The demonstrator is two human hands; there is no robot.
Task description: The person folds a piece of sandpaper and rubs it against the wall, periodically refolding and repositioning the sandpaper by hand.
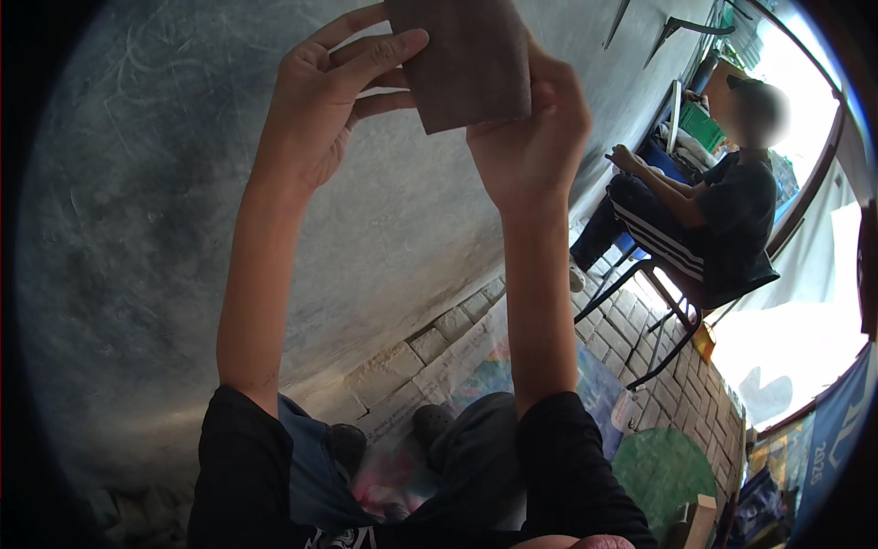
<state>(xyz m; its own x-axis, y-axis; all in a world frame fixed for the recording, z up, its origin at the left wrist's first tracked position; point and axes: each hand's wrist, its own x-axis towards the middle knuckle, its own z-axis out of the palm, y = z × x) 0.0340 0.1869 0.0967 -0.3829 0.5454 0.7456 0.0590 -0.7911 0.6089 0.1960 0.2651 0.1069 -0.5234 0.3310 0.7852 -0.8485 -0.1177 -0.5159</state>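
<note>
A dark brown, rough-looking rectangular sheet (pixel 466 69) is raised at the top of the head view, in front of a grey, scuffed wall (pixel 137 183). My left hand (pixel 343 82) grips its left edge, thumb on the front and the other fingers partly spread toward and behind it. My right hand (pixel 535 137) holds the lower right part from behind, with most of its fingers hidden by the sheet.
At right, a person in dark clothes (pixel 732 210) sits on a black chair (pixel 695 297) beside stacked containers (pixel 700 128). Below are pavers (pixel 686 384), a printed plastic sheet (pixel 494 371) near my feet, a green round board (pixel 663 467) and blue banners (pixel 828 439). Black brackets (pixel 663 41) are up top.
</note>
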